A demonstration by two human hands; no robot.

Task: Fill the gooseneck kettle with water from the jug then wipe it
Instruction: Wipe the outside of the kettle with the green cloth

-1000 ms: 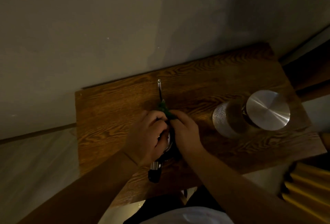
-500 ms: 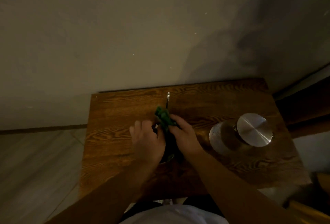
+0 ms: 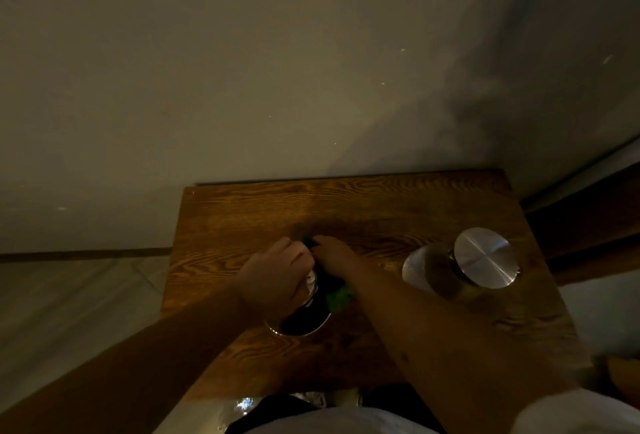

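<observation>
The steel gooseneck kettle (image 3: 304, 321) stands on the wooden table (image 3: 242, 212), mostly hidden under my hands; only its lower rim and a bit of its shiny body show. My left hand (image 3: 277, 274) grips the kettle's top from the left. My right hand (image 3: 334, 255) presses a green cloth (image 3: 337, 297) against the kettle's right side. The spout is hidden behind my hands. The steel jug (image 3: 429, 271) with its round flat lid (image 3: 483, 257) stands to the right, apart from both hands.
The table sits against a plain wall (image 3: 277, 70), in a corner at the right. Pale floor (image 3: 69, 295) lies to the left. A yellow object (image 3: 623, 374) peeks in at the lower right edge. The scene is dim.
The camera tilted up, showing more wall. My hands shifted over the kettle with the cloth; the spout that stuck out beyond my hands is now hidden.
</observation>
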